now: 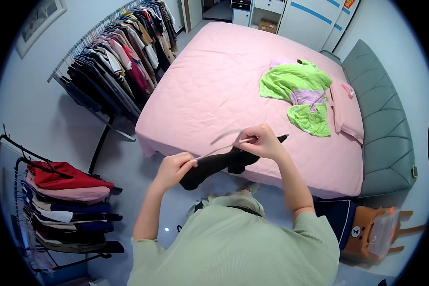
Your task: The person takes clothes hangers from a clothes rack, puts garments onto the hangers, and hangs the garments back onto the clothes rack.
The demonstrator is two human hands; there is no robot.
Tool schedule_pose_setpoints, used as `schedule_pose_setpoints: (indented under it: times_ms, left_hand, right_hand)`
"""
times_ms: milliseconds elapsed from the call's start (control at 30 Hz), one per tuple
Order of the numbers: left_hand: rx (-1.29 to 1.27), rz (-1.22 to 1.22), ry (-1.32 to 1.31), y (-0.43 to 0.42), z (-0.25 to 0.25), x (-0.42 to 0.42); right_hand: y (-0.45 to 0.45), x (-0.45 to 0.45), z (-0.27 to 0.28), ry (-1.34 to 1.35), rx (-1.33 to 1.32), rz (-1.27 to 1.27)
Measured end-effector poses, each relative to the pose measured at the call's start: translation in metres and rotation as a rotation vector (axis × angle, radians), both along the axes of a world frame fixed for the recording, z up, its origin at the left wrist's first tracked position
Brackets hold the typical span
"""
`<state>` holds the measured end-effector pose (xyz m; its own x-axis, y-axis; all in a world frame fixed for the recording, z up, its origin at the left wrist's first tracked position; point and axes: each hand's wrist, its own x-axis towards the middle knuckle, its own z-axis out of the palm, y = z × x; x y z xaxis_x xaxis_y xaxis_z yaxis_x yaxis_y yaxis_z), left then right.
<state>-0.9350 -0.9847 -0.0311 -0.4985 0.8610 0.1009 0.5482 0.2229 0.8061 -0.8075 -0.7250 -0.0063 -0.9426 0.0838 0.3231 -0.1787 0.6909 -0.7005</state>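
In front of me, between the bed and my body, a black cloth garment [209,168] hangs bunched, so its kind does not show. A pale thin strip [215,152] runs along its upper side, and another curved part is blurred. My left hand [172,170] is closed, pinching the left end of the strip beside the garment. Higher and to the right, my right hand [261,142] is closed too, thumb and fingers pressed together on the strip. Black cloth shows below this hand, and a dark tip sticks out past it.
A bed with a pink sheet [200,81] stands ahead, carrying green and lilac clothing [298,88] and a pillow [346,112]. Clothes racks stand at far left [124,57] and lower left [71,209]. A brown bear-faced chair [362,233] is at lower right.
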Motion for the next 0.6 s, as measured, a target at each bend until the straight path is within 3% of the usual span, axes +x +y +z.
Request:
schedule_pose_setpoints:
  times_ms: [67,167,200,300,333,400,467,533,600]
  left_hand:
    - [0.058,-0.097,-0.162,-0.004,-0.017,-0.013]
    - [0.315,0.076,-0.559,-0.015,-0.031,-0.046]
    - [0.252,0.16,-0.489,-0.021,-0.048,-0.061]
    - [0.121,0.021,-0.536,-0.025,-0.097,-0.069]
    - [-0.047,0.021,-0.402,-0.019,-0.109,-0.063]
    - [-0.013,0.138,-0.441,-0.008,-0.147,-0.034]
    - [0.0,0.189,-0.576,-0.002,-0.155,-0.022]
    - [0.008,0.165,-0.799,0.009,-0.14,-0.024]
    - [0.024,0.169,-0.855,0.013,-0.118,-0.025]
  right_hand:
    - [-0.001,-0.006,0.007,-0.015,-0.106,0.034]
    - [0.007,-0.006,0.023,0.006,-0.219,-0.06]
    - [0.009,-0.005,0.033,-0.015,-0.266,-0.072]
    - [0.015,-0.011,0.056,0.019,-0.27,-0.063]
    - [0.012,-0.011,0.068,-0.011,-0.26,-0.129]
    - [0.021,-0.017,0.075,0.033,-0.246,-0.114]
    - [0.029,-0.022,0.08,0.066,-0.246,-0.137]
    - [0.041,-0.023,0.087,0.023,-0.293,-0.12]
    - [0.047,-0.021,0.093,-0.017,-0.294,-0.078]
